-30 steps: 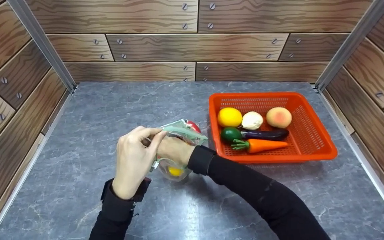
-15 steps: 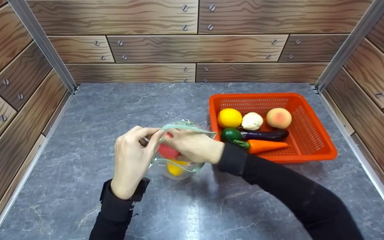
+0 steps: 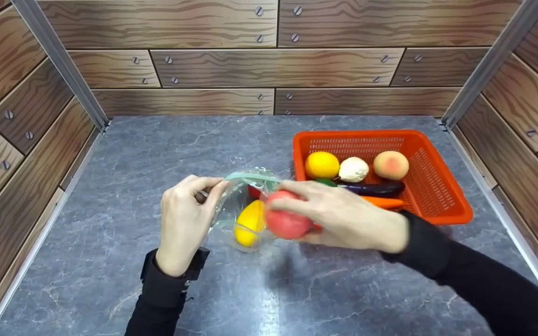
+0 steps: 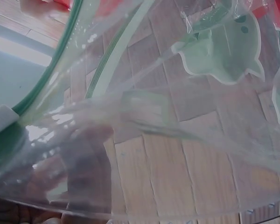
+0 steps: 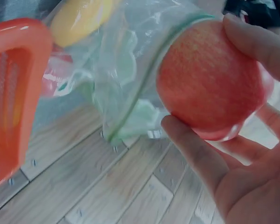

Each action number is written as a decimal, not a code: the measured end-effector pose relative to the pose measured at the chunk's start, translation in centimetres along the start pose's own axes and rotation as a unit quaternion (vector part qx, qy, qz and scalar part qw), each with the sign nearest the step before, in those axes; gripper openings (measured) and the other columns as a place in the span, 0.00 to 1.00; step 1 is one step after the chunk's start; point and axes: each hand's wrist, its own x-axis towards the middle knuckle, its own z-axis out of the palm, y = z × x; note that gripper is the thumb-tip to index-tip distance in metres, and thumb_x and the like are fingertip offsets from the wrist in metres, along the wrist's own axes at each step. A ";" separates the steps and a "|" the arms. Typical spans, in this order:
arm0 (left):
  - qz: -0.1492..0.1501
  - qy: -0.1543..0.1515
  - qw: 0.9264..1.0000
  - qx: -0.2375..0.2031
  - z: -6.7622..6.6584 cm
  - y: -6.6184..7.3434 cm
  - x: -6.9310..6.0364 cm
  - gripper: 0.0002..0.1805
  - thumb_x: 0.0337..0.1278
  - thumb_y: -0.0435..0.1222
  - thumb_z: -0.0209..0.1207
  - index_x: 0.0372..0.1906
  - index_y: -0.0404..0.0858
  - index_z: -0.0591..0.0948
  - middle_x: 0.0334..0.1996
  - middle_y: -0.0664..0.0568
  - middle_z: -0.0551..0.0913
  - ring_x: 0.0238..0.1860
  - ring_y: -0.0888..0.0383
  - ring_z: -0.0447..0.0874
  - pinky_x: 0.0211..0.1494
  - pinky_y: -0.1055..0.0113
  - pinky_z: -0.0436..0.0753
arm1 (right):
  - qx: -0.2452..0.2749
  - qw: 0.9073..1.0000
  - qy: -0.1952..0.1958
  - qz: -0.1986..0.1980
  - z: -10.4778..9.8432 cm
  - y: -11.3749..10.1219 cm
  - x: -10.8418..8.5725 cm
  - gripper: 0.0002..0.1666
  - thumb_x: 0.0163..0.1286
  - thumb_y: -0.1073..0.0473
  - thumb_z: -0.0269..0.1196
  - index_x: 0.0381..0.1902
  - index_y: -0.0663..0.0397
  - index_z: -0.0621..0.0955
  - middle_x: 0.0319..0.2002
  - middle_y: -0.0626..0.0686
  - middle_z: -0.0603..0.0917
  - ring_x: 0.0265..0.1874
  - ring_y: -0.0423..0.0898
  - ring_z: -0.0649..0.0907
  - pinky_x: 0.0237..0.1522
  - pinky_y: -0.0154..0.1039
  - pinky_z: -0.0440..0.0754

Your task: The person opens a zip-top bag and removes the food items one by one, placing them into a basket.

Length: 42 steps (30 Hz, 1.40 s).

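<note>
My left hand [image 3: 187, 219] pinches the rim of a clear zip bag [image 3: 226, 226] with a green closure strip, and the bag's mouth gapes. Through the film I see a yellow mango-like fruit [image 3: 249, 228] and, behind it, part of a red thing [image 3: 254, 191] whose kind is unclear. A red apple [image 3: 287, 217] is gripped by the fingers and thumb of my right hand [image 3: 343, 214], at the right side of the mouth. The right wrist view shows the apple overlapping the green strip. Only bag film with pale green printed shapes fills most of the left wrist view.
An orange-red basket [image 3: 437, 186] stands right of the bag, its near left corner behind my right hand. It holds a yellow fruit [image 3: 322, 164], a white bulb [image 3: 354, 169], a peach [image 3: 391, 164], an eggplant [image 3: 374, 188], a carrot [image 3: 383, 202] and a green item [image 3: 327, 182].
Out of the bag's mouth and to the right, my right hand has moved with the apple, uncovering the yellow fruit. My left hand stays almost still at the rim.
</note>
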 end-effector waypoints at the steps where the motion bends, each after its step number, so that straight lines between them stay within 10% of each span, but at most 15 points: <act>1: 0.000 0.000 1.000 0.001 0.0 0.0 0.0 0.06 0.62 0.37 0.73 0.37 0.37 0.93 0.26 0.50 0.88 0.23 0.58 0.84 0.31 0.72 0.81 | 0.004 1.000 0.004 0.001 -0.5 0.2 -0.5 0.48 0.53 0.52 0.84 0.70 0.39 0.74 0.66 0.52 0.79 0.61 0.51 0.83 0.58 0.48 0.88; 15: 0.000 -0.005 1.000 -0.002 -0.1 0.0 0.2 0.06 0.62 0.37 0.73 0.37 0.38 0.93 0.26 0.50 0.88 0.23 0.58 0.83 0.31 0.74 0.80 | 0.000 0.988 0.059 0.141 -4.4 7.5 -8.6 0.46 0.43 0.60 0.88 0.63 0.48 0.82 0.60 0.55 0.85 0.46 0.54 0.90 0.44 0.54 0.91; 26: -0.005 -0.007 1.000 0.000 -0.2 0.0 0.1 0.06 0.63 0.38 0.73 0.37 0.38 0.93 0.26 0.50 0.88 0.23 0.58 0.83 0.31 0.73 0.80 | 0.004 0.947 -0.082 0.310 -3.3 16.3 -13.6 0.46 0.49 0.58 0.85 0.65 0.60 0.79 0.60 0.71 0.84 0.51 0.69 0.86 0.48 0.67 0.86; 36: -0.007 -0.013 1.000 -0.001 -0.3 -0.1 0.0 0.06 0.63 0.38 0.73 0.37 0.38 0.93 0.26 0.50 0.88 0.23 0.59 0.83 0.31 0.74 0.79 | 0.035 0.907 -0.218 0.359 -0.9 20.2 -15.3 0.46 0.41 0.61 0.85 0.61 0.62 0.80 0.47 0.67 0.87 0.42 0.59 0.86 0.40 0.54 0.85; 42: -0.008 -0.015 1.000 -0.002 -0.3 -0.1 0.0 0.06 0.63 0.38 0.73 0.37 0.39 0.94 0.26 0.51 0.88 0.24 0.59 0.82 0.32 0.74 0.79 | 0.043 0.898 -0.251 0.359 -0.1 20.6 -15.4 0.44 0.39 0.62 0.85 0.58 0.60 0.82 0.44 0.65 0.88 0.42 0.61 0.86 0.42 0.57 0.86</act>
